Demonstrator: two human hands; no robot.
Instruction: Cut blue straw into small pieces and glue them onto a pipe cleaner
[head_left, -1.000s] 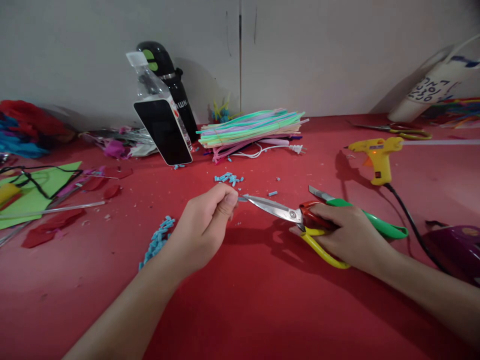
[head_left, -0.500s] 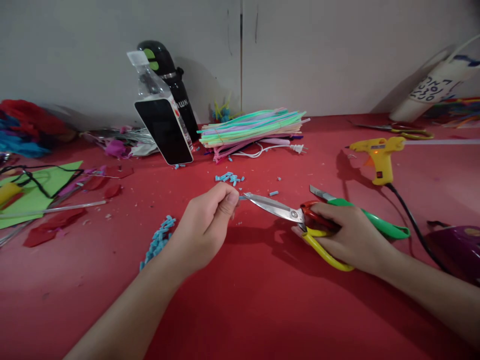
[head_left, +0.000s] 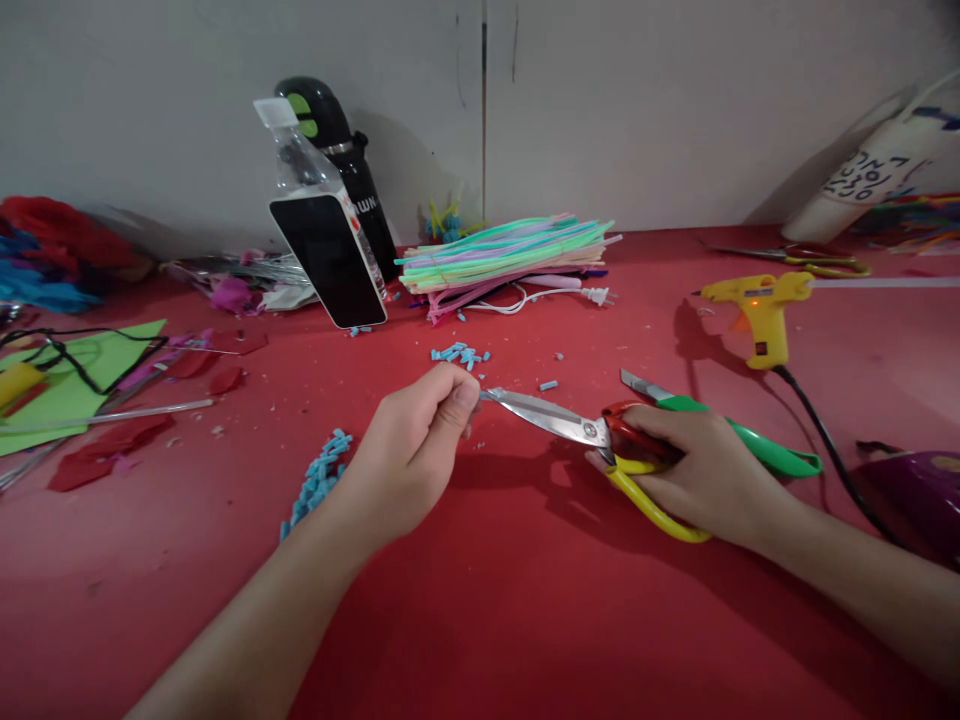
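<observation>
My left hand (head_left: 420,450) is closed in a pinch, with thumb and forefinger pressed together. From the pinch pokes the short end of a thin blue pipe cleaner (head_left: 485,396); the rest is hidden in my fist. Wrapped round the red and yellow handles of a pair of scissors (head_left: 551,413) is my right hand (head_left: 705,470). The scissor tips meet the blue end just right of my left fingertips. Short blue cut pieces (head_left: 459,354) lie behind my left hand, and a bigger pile of blue pieces (head_left: 319,475) sits by my left wrist.
A green utility knife (head_left: 750,440) lies beyond my right hand, near a yellow glue gun (head_left: 769,310) with a black cord. A pastel pipe cleaner bundle (head_left: 510,255), a phone (head_left: 330,260) leaning on a bottle, and a black flask (head_left: 367,200) stand along the back. Craft scraps (head_left: 112,450) litter the left.
The scissor tips and the blue end have come together, closing the small gap between blades and left fingertips. Both hands otherwise keep their places and grips.
</observation>
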